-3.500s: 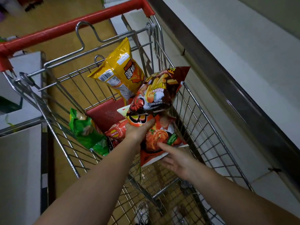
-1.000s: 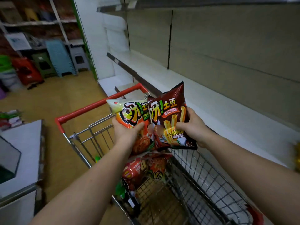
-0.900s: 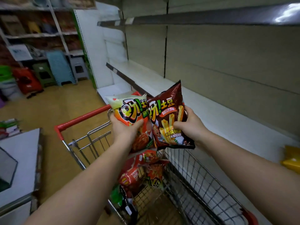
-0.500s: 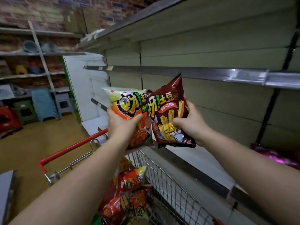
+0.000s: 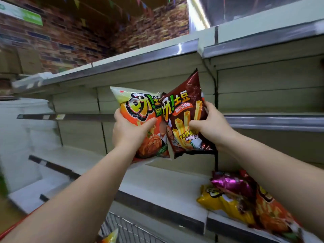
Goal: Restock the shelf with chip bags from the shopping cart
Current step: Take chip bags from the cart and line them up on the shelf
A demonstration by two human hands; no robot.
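Mid-frame, raised before shelf [image 5: 157,181]: left hand [image 5: 128,132] gripping orange chip bag [image 5: 140,109], right hand [image 5: 213,127] gripping brown chip bag [image 5: 185,109], edges overlapping. Lower right, approx. three bags [image 5: 233,199] piled on shelf, blurred. Cart [image 5: 129,230] at bottom edge.

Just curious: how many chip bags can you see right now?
6: orange bag, brown bag in hand; purple, yellow, orange on shelf; one in cart. Others may hide.

You stand by tall cream shelves [image 5: 157,183] with shiny metal edges. Up high to your left is a red brick wall [image 5: 57,44]. A bright light strip [image 5: 199,12] glows at the top. Little colored flags [image 5: 77,2] hang above.
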